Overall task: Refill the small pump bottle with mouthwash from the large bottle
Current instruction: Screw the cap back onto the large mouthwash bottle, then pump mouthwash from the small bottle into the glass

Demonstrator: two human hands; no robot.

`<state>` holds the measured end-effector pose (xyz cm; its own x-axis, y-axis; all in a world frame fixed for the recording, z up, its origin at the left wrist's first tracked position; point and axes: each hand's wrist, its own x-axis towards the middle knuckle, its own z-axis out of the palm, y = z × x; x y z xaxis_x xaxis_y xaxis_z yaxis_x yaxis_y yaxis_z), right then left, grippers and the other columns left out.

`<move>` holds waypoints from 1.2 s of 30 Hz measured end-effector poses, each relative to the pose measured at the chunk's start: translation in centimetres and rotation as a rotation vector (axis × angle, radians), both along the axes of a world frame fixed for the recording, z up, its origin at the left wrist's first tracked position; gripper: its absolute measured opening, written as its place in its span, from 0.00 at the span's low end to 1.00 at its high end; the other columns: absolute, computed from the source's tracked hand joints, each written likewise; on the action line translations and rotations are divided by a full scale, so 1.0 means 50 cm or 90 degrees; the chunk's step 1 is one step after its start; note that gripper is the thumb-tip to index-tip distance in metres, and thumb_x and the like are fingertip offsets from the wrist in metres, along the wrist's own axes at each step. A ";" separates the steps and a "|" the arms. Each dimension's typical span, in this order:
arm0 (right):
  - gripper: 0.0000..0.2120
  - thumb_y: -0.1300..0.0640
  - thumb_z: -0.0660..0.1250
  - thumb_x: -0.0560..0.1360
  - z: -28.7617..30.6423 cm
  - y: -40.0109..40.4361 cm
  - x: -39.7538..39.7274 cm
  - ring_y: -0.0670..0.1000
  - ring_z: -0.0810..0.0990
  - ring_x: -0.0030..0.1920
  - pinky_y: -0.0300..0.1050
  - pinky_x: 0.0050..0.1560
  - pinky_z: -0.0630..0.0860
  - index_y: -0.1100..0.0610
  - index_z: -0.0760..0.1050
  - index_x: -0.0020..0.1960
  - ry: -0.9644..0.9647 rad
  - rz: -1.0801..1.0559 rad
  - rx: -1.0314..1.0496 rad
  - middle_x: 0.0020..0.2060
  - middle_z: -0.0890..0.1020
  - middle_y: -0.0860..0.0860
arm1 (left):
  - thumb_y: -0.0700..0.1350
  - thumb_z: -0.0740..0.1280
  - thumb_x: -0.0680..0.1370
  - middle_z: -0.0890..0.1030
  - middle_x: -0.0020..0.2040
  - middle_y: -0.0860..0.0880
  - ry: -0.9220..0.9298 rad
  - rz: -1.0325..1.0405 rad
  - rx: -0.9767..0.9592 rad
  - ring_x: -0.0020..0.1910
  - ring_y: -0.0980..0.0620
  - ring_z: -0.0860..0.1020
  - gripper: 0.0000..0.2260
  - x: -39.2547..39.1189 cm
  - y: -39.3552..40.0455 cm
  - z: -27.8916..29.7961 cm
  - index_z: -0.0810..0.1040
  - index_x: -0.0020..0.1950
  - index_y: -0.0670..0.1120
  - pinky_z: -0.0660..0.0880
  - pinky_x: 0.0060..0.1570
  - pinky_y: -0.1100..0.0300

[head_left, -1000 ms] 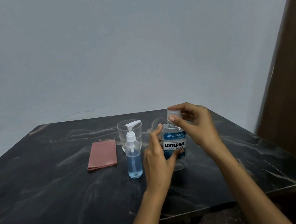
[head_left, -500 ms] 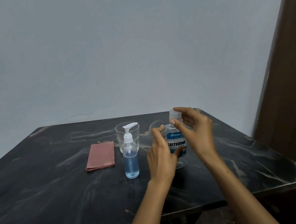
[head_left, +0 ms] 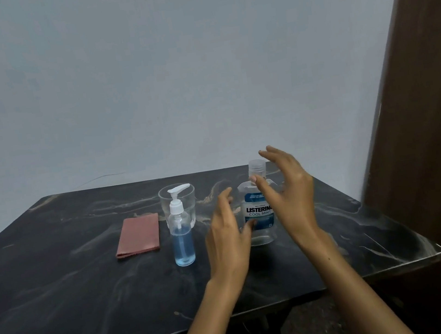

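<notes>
Upright, the large bottle (head_left: pixel 259 212) stands cap-up between both open hands.

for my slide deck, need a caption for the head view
Both hands open around the capped Listerine bottle, pump bottle waiting alongside.

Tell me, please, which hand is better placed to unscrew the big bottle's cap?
Probably the right hand: its open fingers curl around the cap, while the left hand sits low beside the big bottle, suited to steadying it.

A folded reddish cloth (head_left: pixel 138 235) is lying flat toward the back middle of the dark marble table (head_left: pixel 62 304), and a clear empty glass (head_left: pixel 178 201) is standing upright just right of it.
</notes>
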<state>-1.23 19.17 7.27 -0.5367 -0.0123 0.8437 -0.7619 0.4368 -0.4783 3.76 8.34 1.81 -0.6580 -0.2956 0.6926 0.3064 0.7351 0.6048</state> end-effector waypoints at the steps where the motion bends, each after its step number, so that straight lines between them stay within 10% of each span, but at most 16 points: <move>1: 0.17 0.58 0.71 0.73 -0.002 -0.004 0.010 0.45 0.74 0.63 0.30 0.62 0.67 0.55 0.76 0.61 0.038 -0.009 -0.006 0.62 0.77 0.50 | 0.41 0.73 0.72 0.77 0.59 0.47 0.045 0.026 -0.020 0.57 0.55 0.76 0.24 0.015 -0.009 -0.002 0.67 0.64 0.47 0.76 0.55 0.63; 5: 0.09 0.63 0.69 0.74 -0.027 -0.049 0.049 0.47 0.77 0.57 0.35 0.59 0.73 0.59 0.79 0.54 0.146 0.024 0.020 0.55 0.80 0.52 | 0.42 0.73 0.72 0.73 0.48 0.49 0.208 0.158 -0.029 0.46 0.58 0.70 0.16 0.065 -0.070 -0.008 0.69 0.53 0.45 0.72 0.44 0.65; 9: 0.07 0.64 0.69 0.73 -0.069 -0.115 0.063 0.48 0.79 0.54 0.41 0.55 0.76 0.60 0.80 0.51 0.090 0.099 0.085 0.52 0.81 0.52 | 0.48 0.78 0.65 0.71 0.56 0.43 0.106 0.247 0.025 0.55 0.47 0.70 0.30 0.077 -0.135 -0.017 0.67 0.58 0.40 0.71 0.53 0.55; 14: 0.12 0.64 0.68 0.73 -0.108 -0.175 0.032 0.49 0.78 0.54 0.49 0.54 0.77 0.59 0.77 0.56 -0.123 0.131 0.107 0.55 0.78 0.52 | 0.46 0.76 0.68 0.76 0.54 0.46 -0.051 0.105 0.079 0.53 0.48 0.76 0.25 0.064 -0.177 -0.041 0.65 0.56 0.43 0.75 0.48 0.57; 28: 0.46 0.52 0.77 0.66 -0.124 -0.308 -0.086 0.58 0.67 0.69 0.50 0.65 0.68 0.59 0.52 0.73 -0.399 0.136 0.056 0.70 0.67 0.59 | 0.43 0.73 0.71 0.78 0.56 0.49 0.008 0.098 0.143 0.53 0.52 0.78 0.20 0.078 -0.251 -0.073 0.68 0.57 0.45 0.78 0.50 0.56; 36: 0.36 0.54 0.77 0.66 -0.127 -0.313 -0.102 0.57 0.75 0.61 0.45 0.59 0.73 0.61 0.62 0.66 -0.384 0.165 0.074 0.61 0.76 0.59 | 0.44 0.73 0.71 0.78 0.54 0.46 0.002 0.114 0.135 0.50 0.50 0.79 0.19 0.080 -0.252 -0.070 0.68 0.55 0.43 0.79 0.47 0.54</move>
